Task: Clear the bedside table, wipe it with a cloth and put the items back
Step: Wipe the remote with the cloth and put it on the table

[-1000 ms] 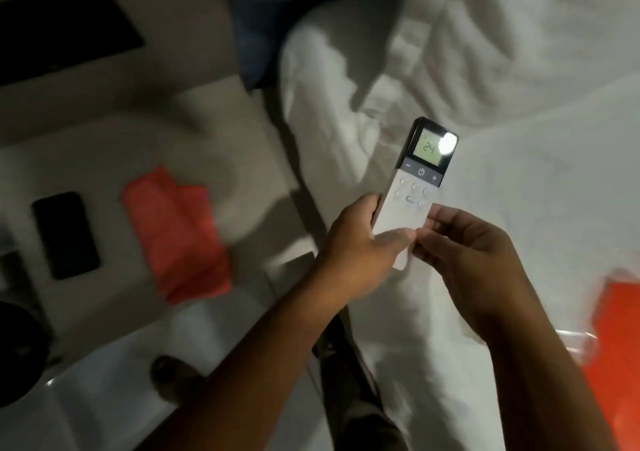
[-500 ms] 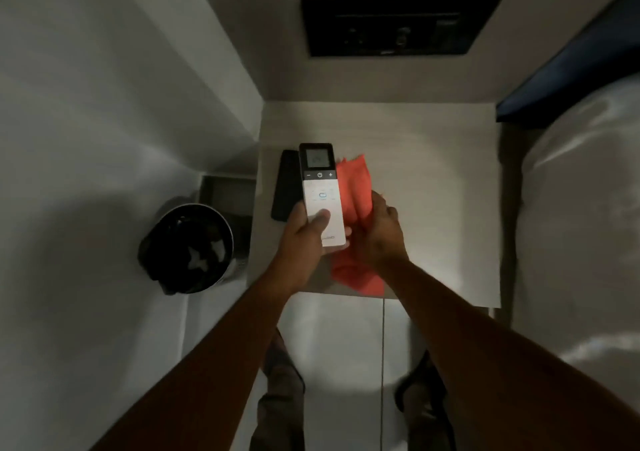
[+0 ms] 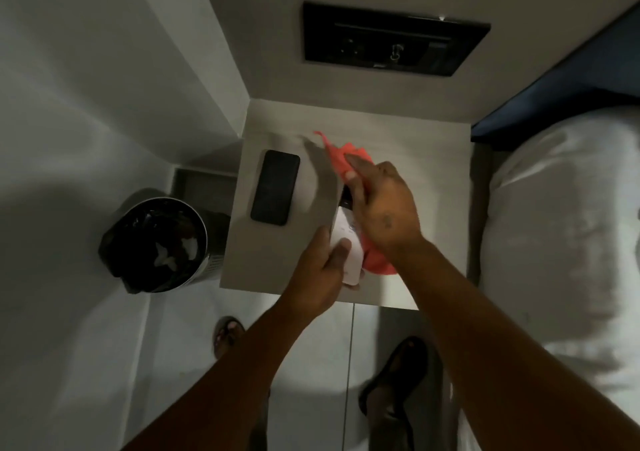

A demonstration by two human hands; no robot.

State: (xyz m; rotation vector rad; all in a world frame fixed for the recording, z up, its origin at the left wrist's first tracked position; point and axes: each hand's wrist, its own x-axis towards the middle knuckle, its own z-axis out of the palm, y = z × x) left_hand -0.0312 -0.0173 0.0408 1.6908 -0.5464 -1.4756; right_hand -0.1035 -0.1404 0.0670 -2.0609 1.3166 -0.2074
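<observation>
My left hand grips the lower end of a white remote control above the front of the pale bedside table. My right hand holds an orange cloth draped over the remote's upper part, with one corner of the cloth lifted toward the wall. The remote's screen end is hidden by my right hand and the cloth. A black phone lies flat on the table's left side, clear of both hands.
A round bin with a black liner stands on the floor left of the table. The white bed runs along the right. A black switch panel sits on the wall behind. My sandalled feet are on the floor below.
I turned from the bed to the bedside table, carrying the remote. My right hand let go of the remote, picked up the orange cloth and brought it over the remote's top.
</observation>
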